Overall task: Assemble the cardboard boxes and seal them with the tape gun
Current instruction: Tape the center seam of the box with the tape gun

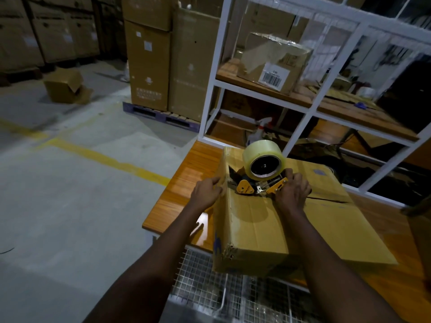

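Cardboard box taped on the wooden desk

Right hand (292, 191) curls round the rear of the yellow tape gun (258, 180) and holds it down on top of the cardboard box (256, 220), near the far end of the centre seam. Left hand (207, 190) pinches the box's upper left edge, just beside the gun's nose. A clear tape roll (264, 162) stands upright on the gun. The box lies on the desk (177, 183), its near corner overhanging a wire mesh panel (205, 271). Behind it rises a white shelf frame (310, 108) carrying a barcoded carton (275, 66). To the left, stacked cartons (149, 66) sit on a pallet (161, 114) beyond a yellow floor line (105, 157)
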Demonstrator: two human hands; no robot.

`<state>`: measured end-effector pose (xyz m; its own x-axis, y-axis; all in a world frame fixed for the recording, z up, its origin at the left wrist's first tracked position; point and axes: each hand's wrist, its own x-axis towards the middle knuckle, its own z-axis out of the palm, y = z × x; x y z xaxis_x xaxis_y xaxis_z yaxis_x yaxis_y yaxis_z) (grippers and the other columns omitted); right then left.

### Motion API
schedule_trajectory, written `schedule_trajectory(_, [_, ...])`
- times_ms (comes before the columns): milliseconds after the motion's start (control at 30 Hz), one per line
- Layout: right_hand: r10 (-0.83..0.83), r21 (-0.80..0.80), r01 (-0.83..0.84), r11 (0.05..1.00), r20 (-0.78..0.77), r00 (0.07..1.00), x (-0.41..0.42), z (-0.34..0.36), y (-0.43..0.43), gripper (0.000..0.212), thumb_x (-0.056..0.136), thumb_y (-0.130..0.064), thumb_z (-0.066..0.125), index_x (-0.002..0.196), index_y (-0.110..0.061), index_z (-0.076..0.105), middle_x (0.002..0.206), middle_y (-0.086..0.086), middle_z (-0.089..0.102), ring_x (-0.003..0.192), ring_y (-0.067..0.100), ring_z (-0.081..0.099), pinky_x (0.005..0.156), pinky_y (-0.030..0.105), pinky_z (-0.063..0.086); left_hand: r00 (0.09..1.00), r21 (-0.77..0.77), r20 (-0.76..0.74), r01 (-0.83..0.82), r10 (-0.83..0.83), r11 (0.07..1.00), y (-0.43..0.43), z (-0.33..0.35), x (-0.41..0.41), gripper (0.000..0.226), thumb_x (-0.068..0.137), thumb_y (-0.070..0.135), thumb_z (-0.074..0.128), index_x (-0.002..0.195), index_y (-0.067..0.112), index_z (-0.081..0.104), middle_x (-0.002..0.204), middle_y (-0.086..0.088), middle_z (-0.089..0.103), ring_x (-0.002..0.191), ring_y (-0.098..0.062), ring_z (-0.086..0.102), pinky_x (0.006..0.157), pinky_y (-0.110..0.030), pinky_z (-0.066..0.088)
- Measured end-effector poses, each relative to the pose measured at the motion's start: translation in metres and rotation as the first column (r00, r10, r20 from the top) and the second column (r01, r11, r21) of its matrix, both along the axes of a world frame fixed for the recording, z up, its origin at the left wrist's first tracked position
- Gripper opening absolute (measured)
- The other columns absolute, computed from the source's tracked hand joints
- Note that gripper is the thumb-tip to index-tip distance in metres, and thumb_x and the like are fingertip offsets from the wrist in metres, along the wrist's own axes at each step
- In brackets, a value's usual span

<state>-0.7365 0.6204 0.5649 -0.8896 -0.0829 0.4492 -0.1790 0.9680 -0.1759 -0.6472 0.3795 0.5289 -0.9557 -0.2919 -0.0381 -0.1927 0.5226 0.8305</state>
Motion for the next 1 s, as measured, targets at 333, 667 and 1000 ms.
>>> schedule_trajectory(333, [0.007,-0.007,-0.006,1.0,0.025,1.0,0.002,0.001,0.001,0.044,0.081,-0.02,0.069,0.12,-0.02,0.049,0.113,0.014,0.051,0.105,0.036,0.046,0.096,0.048,0.034,0.925,-0.069,0.343,0.199,-0.164,0.978,0.025,-0.007,0.028,0.091,0.084,0.083,0.033,0.157,0.035,0.008,0.163,-0.008,-0.02,0.148,-0.046,-0.01,0.112,-0.071,0.003])
schedule_trajectory(667, [0.006,0.024,-0.007,1.0,0.068,0.998,0.005,0.005,0.004,0.043,0.079,-0.02,0.069,0.119,-0.019,0.051,0.113,0.012,0.05,0.106,0.036,0.046,0.096,0.048,0.033,0.986,-0.353,0.109,0.154,-0.123,0.923,0.012,0.008,0.014,0.095,0.079,0.074,0.055,0.155,0.039,0.01,0.165,-0.003,-0.015,0.15,-0.039,-0.003,0.113,-0.07,0.011])
schedule_trajectory(1000, [0.115,0.016,-0.118,0.993,0.115,0.987,-0.001,0.015,0.012,0.029,0.08,-0.028,0.07,0.103,-0.019,0.054,0.101,0.008,0.057,0.097,0.035,0.052,0.084,0.046,0.039,0.974,-0.38,0.115,0.223,-0.193,0.898,-0.001,0.0,-0.017,0.101,0.072,0.081,0.057,0.153,0.047,0.008,0.165,0.002,-0.012,0.15,-0.038,-0.009,0.111,-0.073,0.005])
